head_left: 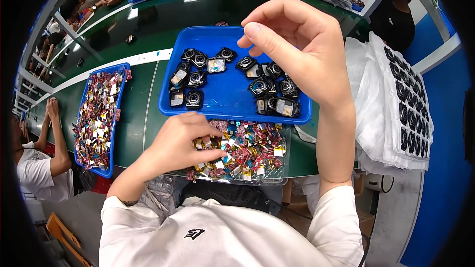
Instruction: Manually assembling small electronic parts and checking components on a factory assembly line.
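My left hand (184, 141) is over the left part of a heap of small electronic parts (250, 148), red, white and yellow, in a clear plastic tray (281, 173). Its thumb and forefinger are apart, with nothing seen gripped between them. Raised above the right side of a blue tray (220, 111), my right hand (302, 44) is closed in a loose pinch, thumb tip by the curled forefinger. Whatever is in that pinch, if anything, cannot be made out. Black watch cases (196, 78) lie in two groups inside the blue tray, several showing round backs, others pale inner parts.
Left of me, another blue tray (115, 143) is heaped with similar parts. A stack of white sheets (363, 113) with black watch-shaped pieces stands to the right. Across the green bench (141, 29) are more loaded trays and people. A person (42, 168) sits at far left.
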The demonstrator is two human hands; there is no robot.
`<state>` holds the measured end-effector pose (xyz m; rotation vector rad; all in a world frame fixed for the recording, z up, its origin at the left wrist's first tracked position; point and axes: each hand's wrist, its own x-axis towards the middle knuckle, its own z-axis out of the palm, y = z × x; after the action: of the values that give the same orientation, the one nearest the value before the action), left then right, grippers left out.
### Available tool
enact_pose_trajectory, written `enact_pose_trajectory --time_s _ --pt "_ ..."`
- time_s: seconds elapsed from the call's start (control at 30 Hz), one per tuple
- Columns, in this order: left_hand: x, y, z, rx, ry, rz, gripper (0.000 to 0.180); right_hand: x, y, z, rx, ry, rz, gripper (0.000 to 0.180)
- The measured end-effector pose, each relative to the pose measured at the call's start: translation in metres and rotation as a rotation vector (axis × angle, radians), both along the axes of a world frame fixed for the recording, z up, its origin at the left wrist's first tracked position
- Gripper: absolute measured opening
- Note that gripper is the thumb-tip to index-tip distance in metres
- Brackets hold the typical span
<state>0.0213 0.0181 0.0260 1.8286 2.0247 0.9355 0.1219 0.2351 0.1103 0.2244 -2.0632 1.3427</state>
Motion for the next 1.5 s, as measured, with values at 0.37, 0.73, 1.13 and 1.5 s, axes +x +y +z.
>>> enact_pose_trajectory --time_s 0.37,0.73,1.13,1.5 --pt "-0.005 0.007 0.030 -0.076 -0.306 -0.053 0.016 0.003 -0.013 -0.005 0.226 -0.164 0.157 0.017" --pt "-0.027 0.039 0.084 0.374 -0.701 0.219 0.021 -0.002 -0.020 -0.003 0.285 -0.119 0.123 0.038" --pt "-0.035 0.060 0.091 0.533 -0.657 -0.033 0.015 -0.005 -0.020 -0.003 -0.288 -0.133 -0.035 0.024" --pt "-0.053 0.058 0.093 0.237 -0.685 -0.017 0.013 -0.010 -0.012 -0.009 0.184 0.083 -0.097 0.022"
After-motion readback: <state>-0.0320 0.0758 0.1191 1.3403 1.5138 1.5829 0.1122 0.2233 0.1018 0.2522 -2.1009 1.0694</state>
